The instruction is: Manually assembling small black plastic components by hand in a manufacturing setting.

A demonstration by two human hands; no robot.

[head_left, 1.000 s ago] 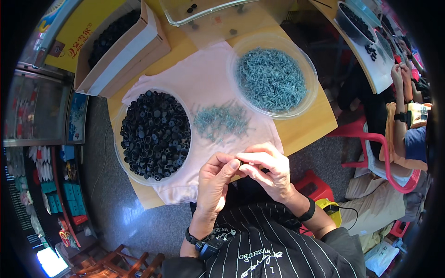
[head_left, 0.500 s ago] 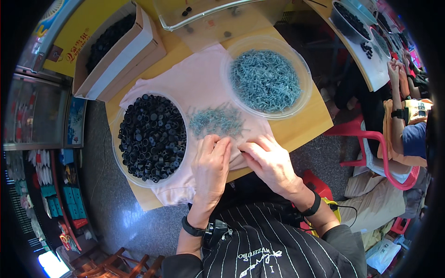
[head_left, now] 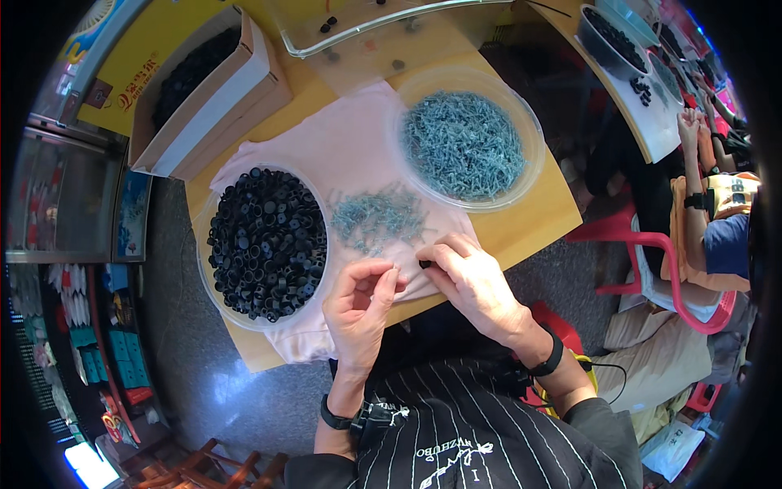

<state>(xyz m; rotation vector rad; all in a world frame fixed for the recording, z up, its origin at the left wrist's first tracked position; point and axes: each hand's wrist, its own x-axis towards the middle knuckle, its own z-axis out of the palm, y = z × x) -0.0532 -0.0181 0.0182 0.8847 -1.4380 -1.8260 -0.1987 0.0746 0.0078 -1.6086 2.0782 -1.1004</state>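
My left hand (head_left: pixel 358 308) is closed in a pinch above the near edge of the pink cloth (head_left: pixel 358 122); what sits at its fingertips is too small to make out. Just to its right, my right hand (head_left: pixel 471 285) grips a small black plastic cap (head_left: pixel 424 263) between thumb and fingers. Beyond both hands lies a loose pile of silvery screws (head_left: pixel 379 218) on the cloth. A round clear tub of black caps (head_left: pixel 265 244) stands on the left. At the far right of the cloth is another clear tub, full of screws (head_left: pixel 464 143).
An open cardboard box (head_left: pixel 216 106) of black parts stands at the far left of the wooden table (head_left: pixel 538 196). A clear plastic bin (head_left: pixel 366 49) holds a few black caps at the back. On the right are a pink chair (head_left: pixel 643 236) and another person (head_left: pixel 713 212).
My left hand has shifted down and left, turning so its palm shows more. The right hand stays nearly in place, and its black cap shows more clearly.
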